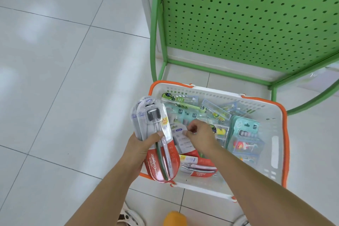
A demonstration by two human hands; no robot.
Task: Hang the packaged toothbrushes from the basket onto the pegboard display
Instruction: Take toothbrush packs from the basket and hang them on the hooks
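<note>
Two hands reach over a white basket (275,134) on the floor. The left hand (141,150) holds a stack of red toothbrush packs (156,134), thumb curled over the front. The right hand (200,134) dips into the basket, fingers bent and pinching a white pack (180,138). More toothbrush packs (245,134) lie inside. Behind stands the green pegboard (247,14).

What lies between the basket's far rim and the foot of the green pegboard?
In the head view, only bare white floor tile separates the basket rim from the green pegboard frame's bottom bar; nothing stands on that strip.
</note>
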